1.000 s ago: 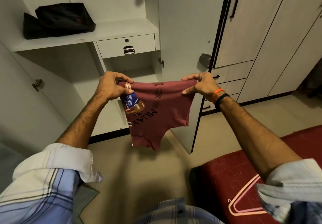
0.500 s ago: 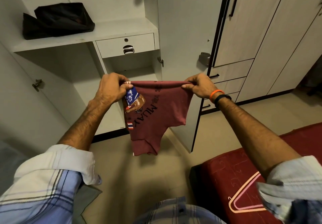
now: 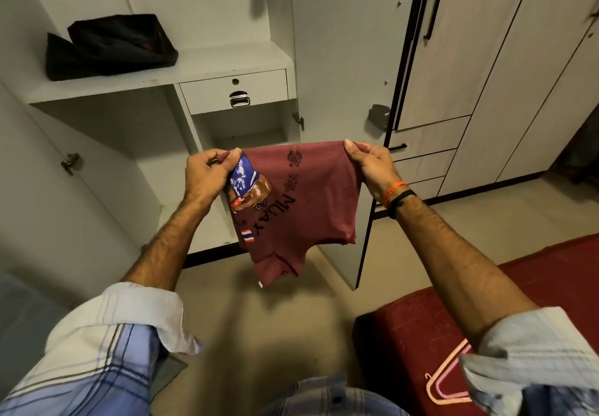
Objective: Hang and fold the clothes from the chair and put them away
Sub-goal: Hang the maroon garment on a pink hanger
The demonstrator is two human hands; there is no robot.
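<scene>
A maroon T-shirt [image 3: 311,201] with a printed figure and black lettering hangs folded in the air in front of the open wardrobe. My left hand [image 3: 207,176] pinches its top left corner. My right hand [image 3: 369,166] grips the top right corner, wearing an orange and a black band at the wrist. The top edge is stretched flat between both hands, and the lower part dangles above the floor.
The open wardrobe has a shelf [image 3: 194,69] with a folded black garment [image 3: 110,46], a small drawer [image 3: 233,91] below it, and an open door [image 3: 343,59]. A red mattress [image 3: 486,302] with a pink hanger [image 3: 444,380] lies at lower right. Closed cupboards [image 3: 486,59] stand to the right.
Both hands have shifted slightly and pulled the shirt's top edge straighter; the shirt hangs flatter and shows more of its print.
</scene>
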